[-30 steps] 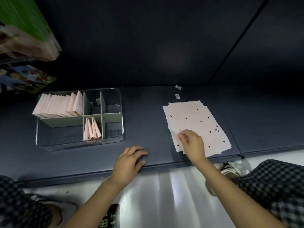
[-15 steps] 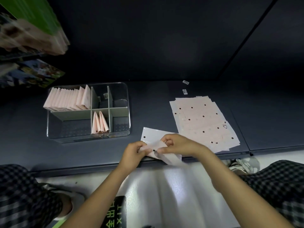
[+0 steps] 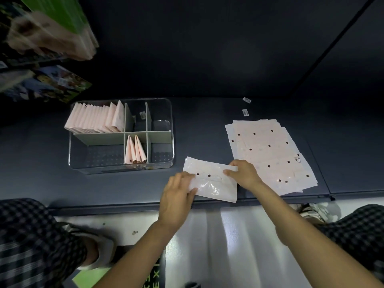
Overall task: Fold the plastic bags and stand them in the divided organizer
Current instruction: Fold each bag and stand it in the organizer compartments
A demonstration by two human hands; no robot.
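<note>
**Single bag held flat at shelf edge; organizer partly stocked**

A pale pink plastic bag (image 3: 212, 179) with dark dots lies on the dark shelf (image 3: 104, 188) near its front edge, between the clear divided organizer (image 3: 121, 163) and the stack of flat bags (image 3: 270, 154). The left hand (image 3: 176, 196) grips the bag's left end, thumb on top and fingers curled at the edge. The right hand (image 3: 243, 173) pinches the bag's upper right edge. In the organizer, a row of folded bags (image 3: 95, 119) stands in the rear left compartment; two folded bags (image 3: 135, 150) stand in the front middle compartment. Two small labels (image 3: 246, 106) lie behind the stack.
</note>
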